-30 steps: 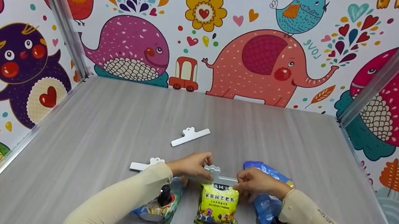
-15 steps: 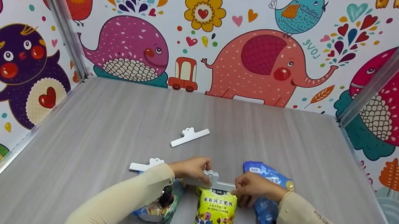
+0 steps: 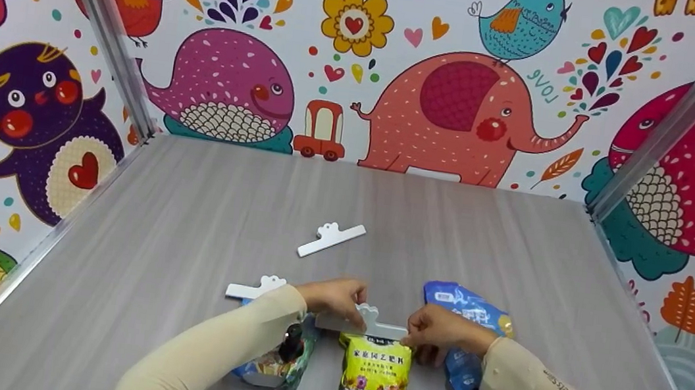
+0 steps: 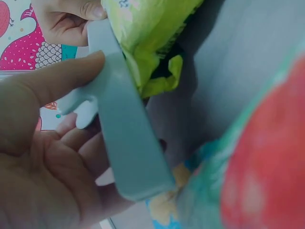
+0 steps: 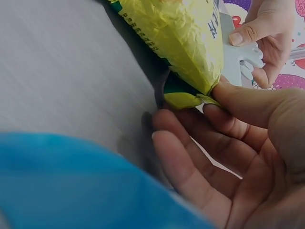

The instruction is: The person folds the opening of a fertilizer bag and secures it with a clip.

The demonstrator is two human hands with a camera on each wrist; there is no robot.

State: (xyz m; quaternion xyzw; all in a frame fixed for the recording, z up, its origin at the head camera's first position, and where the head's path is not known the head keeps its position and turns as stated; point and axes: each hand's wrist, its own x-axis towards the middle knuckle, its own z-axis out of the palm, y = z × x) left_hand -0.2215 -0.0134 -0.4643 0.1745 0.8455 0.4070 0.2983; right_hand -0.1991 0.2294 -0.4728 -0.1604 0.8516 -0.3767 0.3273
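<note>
My left hand (image 3: 338, 298) holds a pale bulldog-style bag clip (image 3: 385, 331), thumb flat on its long bar (image 4: 126, 124) and fingers behind it. The bar lies across the top edge of a small yellow fertilizer bag (image 3: 374, 377) printed with flowers. At the bag's other top corner my right hand (image 3: 440, 329) pinches the yellow film between thumb and forefinger, its remaining fingers loosely bent, as the right wrist view shows. The bag's top edge is mostly hidden behind the clip.
A colourful green-and-blue bag (image 3: 279, 372) lies under my left forearm, a blue bag (image 3: 469, 311) under my right wrist. One white clip (image 3: 332, 239) rests farther back on the grey table (image 3: 200, 203); another white clip (image 3: 246, 290) is by the left sleeve. Printed walls enclose the table.
The yellow bag, with the clip at its top, has shifted a little toward me, and both hands have moved with it. The side bags and white clips have stayed put.
</note>
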